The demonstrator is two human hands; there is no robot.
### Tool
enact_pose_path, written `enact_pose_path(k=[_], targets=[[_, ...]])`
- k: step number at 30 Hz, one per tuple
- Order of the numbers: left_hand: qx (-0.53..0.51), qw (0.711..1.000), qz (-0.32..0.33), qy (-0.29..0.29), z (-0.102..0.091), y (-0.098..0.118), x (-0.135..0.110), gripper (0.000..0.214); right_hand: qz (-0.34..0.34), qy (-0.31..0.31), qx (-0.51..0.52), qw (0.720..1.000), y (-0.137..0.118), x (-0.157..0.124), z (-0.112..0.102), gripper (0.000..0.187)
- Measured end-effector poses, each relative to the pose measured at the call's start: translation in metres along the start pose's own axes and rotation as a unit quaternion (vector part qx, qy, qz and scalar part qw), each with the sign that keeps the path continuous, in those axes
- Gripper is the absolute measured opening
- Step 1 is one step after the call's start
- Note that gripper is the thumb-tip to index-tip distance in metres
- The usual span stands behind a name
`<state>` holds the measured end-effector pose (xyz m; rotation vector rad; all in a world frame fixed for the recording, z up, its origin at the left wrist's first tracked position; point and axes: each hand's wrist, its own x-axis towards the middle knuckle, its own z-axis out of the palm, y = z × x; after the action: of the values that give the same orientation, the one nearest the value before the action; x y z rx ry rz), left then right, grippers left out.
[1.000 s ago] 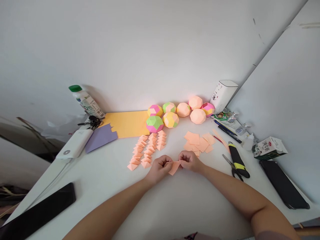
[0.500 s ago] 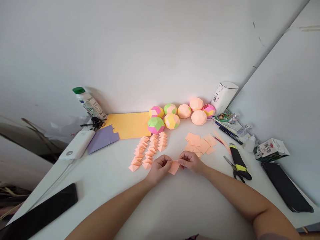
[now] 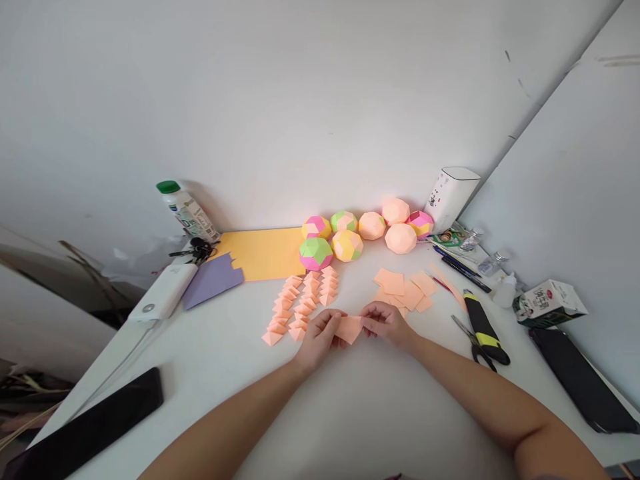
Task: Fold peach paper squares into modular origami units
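Note:
Between my two hands is a peach paper piece (image 3: 349, 329), with a point toward me. My left hand (image 3: 323, 335) pinches its left side between thumb and fingers. At its right edge, my right hand (image 3: 385, 324) grips it the same way. Rows of folded peach paper pieces (image 3: 283, 308) stand on the table just beyond my left hand. Flat peach paper pentagons (image 3: 411, 295) lie in a loose pile past my right hand. Several faceted paper balls (image 3: 347, 246) in peach, green, yellow and pink rest against the wall.
Scissors (image 3: 473, 341) and a black-yellow utility knife (image 3: 486, 328) lie to the right, near pens (image 3: 463, 268), a milk carton (image 3: 550, 303) and a black phone (image 3: 583, 380). On the left are yellow card (image 3: 265, 253), purple card (image 3: 213, 280), a bottle (image 3: 189, 210), a white power bank (image 3: 165, 292) and a black device (image 3: 90, 427).
More of the peach paper piece shows between my hands, its top edge now laid out flat. My left fingers have shifted on it. The whole view has moved slightly.

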<state>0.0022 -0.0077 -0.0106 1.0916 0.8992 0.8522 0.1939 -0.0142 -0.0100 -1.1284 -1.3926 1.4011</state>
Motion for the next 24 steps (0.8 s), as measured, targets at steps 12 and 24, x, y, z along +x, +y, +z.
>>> enact_pose_path(k=[12, 24], targets=[[0.054, 0.997, 0.033, 0.038, 0.0016, -0.0023, 0.001, 0.026, 0.03, 0.007, 0.022, 0.999, -0.0026, 0.0003, -0.0001, 0.023], [0.036, 0.998, 0.044, -0.036, -0.0043, -0.0094, 0.0033, 0.033, 0.03, -0.031, 0.025, 0.999, 0.0029, -0.0003, -0.0019, 0.026]])
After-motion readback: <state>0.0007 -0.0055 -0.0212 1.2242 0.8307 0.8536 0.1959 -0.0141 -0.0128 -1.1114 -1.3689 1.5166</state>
